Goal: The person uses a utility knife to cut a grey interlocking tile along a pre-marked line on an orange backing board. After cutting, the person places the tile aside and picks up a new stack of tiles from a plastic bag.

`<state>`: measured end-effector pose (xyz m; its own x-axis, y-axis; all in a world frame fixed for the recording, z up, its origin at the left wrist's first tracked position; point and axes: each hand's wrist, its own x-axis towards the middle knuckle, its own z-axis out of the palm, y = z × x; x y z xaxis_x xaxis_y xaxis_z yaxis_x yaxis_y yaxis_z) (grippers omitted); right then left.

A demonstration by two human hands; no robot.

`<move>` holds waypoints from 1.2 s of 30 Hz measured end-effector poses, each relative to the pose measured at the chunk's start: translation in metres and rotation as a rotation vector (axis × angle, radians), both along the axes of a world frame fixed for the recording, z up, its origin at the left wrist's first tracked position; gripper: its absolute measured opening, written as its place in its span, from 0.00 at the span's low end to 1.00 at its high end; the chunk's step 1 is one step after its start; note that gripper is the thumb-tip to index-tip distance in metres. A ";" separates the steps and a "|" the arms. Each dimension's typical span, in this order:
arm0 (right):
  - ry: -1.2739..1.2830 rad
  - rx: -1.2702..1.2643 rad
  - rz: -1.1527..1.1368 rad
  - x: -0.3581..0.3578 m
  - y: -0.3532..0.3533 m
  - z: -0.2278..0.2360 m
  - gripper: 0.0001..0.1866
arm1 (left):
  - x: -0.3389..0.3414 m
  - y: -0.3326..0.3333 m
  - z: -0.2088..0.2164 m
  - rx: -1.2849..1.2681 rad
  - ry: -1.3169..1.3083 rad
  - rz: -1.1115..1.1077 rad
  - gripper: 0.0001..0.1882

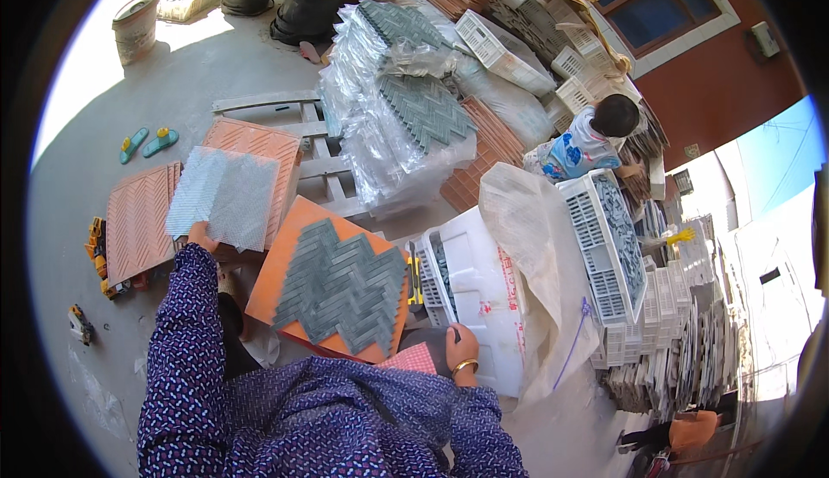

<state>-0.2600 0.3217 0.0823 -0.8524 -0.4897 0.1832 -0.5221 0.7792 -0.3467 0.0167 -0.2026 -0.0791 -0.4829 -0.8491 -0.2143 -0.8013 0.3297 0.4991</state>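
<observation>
My left hand (202,236) is closed on the near edge of a white mesh sheet (226,197), which lies over a stack of orange ridged trays. In front of me, an orange board (304,212) bears grey-green strip tiles (341,284) laid in a herringbone pattern with zigzag edges. My right hand (463,346) rests by my knee, right of the board, its fingers curled round a small dark piece too hidden to name. Beside that hand stands a white plastic box (484,292). A yellow and black tool (414,275) sits between the board and the box.
Plastic-wrapped tile sheets (423,107) are stacked beyond the board, near a pale pallet (315,137). A white crate of tile strips (604,249) stands right, with a person (580,145) behind it. Left are a ridged orange tray (138,223), slippers (161,141) and toy vehicles (97,249).
</observation>
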 end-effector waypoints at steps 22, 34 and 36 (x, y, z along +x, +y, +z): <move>-0.016 -0.043 -0.005 0.002 -0.002 -0.002 0.12 | 0.022 -0.041 -0.042 0.023 0.175 0.092 0.18; 0.028 -0.107 0.007 0.002 -0.001 -0.005 0.12 | 0.056 0.042 0.081 0.598 1.124 0.604 0.29; 0.031 -0.107 -0.010 0.002 0.003 -0.008 0.13 | 0.068 0.051 0.087 0.625 1.114 0.615 0.27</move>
<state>-0.2585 0.3247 0.0747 -0.8505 -0.4571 0.2601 -0.5259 0.7442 -0.4119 0.0843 -0.1513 0.0079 -0.2397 -0.8910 -0.3856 0.1700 -0.4296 0.8869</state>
